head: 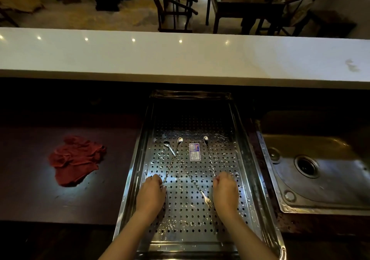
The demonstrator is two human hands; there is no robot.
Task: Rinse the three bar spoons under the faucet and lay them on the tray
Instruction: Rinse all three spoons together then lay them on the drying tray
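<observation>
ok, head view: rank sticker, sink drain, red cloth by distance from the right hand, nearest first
From the right hand:
1. Sticker, on the tray floor, just up and left of the hand.
2. Sink drain, to the right, in the sink beside the tray.
3. Red cloth, far left on the dark counter, beyond the left hand.

Shiny steel on a dark matt surface, wet in places.
Tray (238,139): perforated polished metal, beaded w/ water, glossy paper label (194,151) at centre. Three bar spoons (209,155): bright metal, twisted stems, smooth bowls. Sink (328,181) at 3 o'clock: brushed steel, duller, rim spotted. Cloth (75,160) at 9 o'clock: red, rumpled, soft matt weave. Surface (30,179) under it: dark, matt, looks like wood. Bar top (180,57) at 12: white, glossy, mirrors ceiling lights.
</observation>
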